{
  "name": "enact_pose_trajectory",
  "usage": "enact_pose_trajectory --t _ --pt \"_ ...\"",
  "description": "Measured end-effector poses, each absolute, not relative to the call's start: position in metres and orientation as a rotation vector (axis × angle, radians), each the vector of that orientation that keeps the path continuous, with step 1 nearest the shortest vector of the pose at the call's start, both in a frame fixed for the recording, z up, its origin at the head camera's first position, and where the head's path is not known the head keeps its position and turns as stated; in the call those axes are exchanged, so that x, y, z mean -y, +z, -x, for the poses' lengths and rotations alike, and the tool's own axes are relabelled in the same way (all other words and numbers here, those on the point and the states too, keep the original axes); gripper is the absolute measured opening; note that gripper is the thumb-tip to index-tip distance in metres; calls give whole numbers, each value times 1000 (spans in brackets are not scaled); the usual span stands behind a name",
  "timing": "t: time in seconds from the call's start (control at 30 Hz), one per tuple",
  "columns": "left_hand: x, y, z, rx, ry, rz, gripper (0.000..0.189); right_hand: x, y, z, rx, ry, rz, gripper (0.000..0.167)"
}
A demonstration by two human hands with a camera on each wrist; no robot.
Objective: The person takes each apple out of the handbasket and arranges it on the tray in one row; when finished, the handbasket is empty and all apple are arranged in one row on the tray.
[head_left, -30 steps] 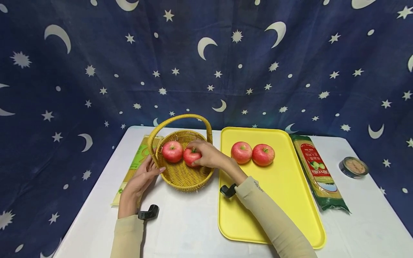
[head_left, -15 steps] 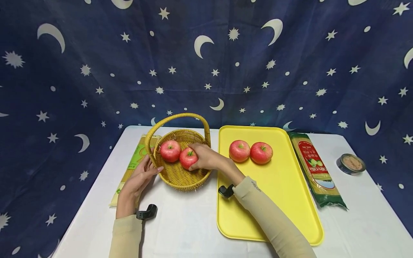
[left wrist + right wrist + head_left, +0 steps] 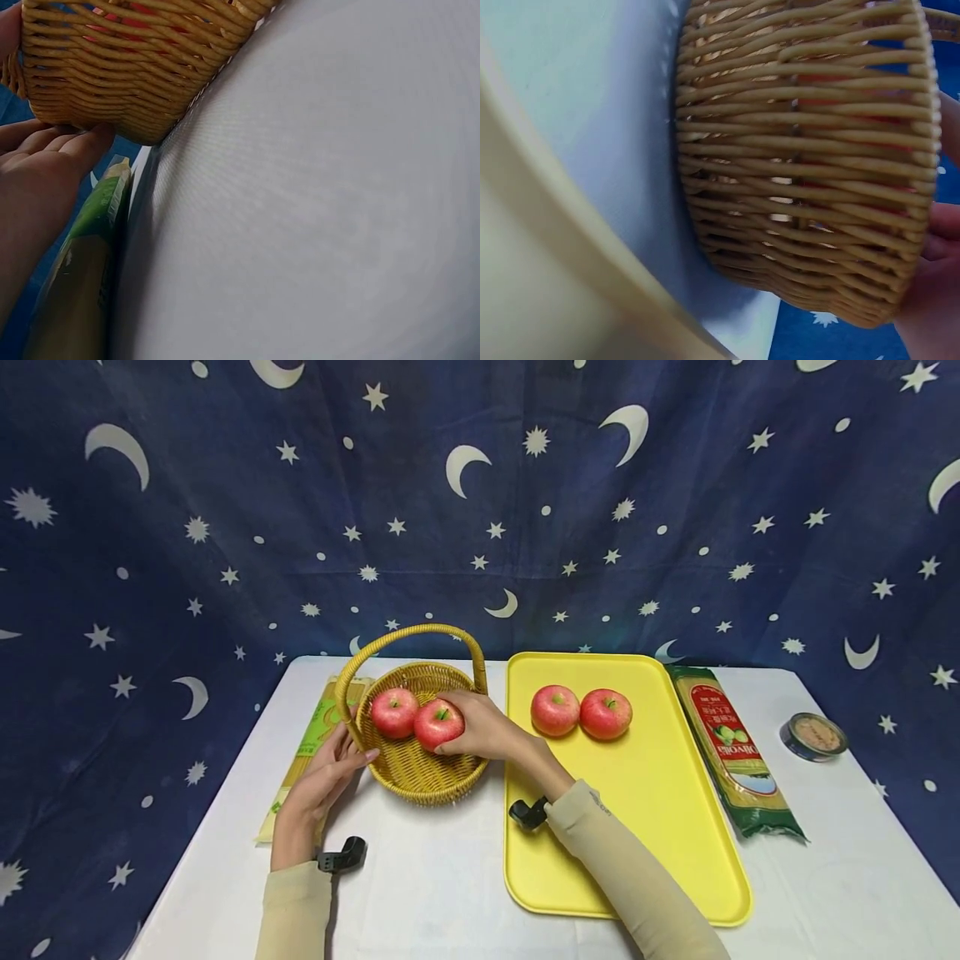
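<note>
My right hand reaches over the right rim of a yellow wicker basket and holds a red apple inside it, stem up. Another apple lies in the basket close to its left. At the basket's left side my left hand grips the rim, thumb over the edge. Its fingers lie against the outer weave in the left wrist view. The right wrist view shows the basket's woven wall, with red faintly visible through the gaps.
On a yellow tray right of the basket, two apples sit near the back. A green-and-red pasta packet and a round tin lie farther right. Another pasta packet lies beneath the left hand. A starry curtain hangs behind.
In the basket, my right hand has brought its apple slightly left, closer to the other apple. The left hand keeps its place on the rim. The whole view has shifted a little.
</note>
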State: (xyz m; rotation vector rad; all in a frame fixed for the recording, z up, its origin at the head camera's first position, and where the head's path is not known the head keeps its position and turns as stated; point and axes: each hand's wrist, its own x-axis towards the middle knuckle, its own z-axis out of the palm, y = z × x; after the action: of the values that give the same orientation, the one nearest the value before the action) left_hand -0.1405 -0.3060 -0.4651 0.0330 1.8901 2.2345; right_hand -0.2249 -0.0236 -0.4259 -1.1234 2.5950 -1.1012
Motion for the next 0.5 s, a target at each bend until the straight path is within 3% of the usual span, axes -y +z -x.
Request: enact_pose_trajectory --t 0.5 --pt "305 -465 142 -1907 2215 -50 99 -2 -410 190 -2575 -1344 1036 79"
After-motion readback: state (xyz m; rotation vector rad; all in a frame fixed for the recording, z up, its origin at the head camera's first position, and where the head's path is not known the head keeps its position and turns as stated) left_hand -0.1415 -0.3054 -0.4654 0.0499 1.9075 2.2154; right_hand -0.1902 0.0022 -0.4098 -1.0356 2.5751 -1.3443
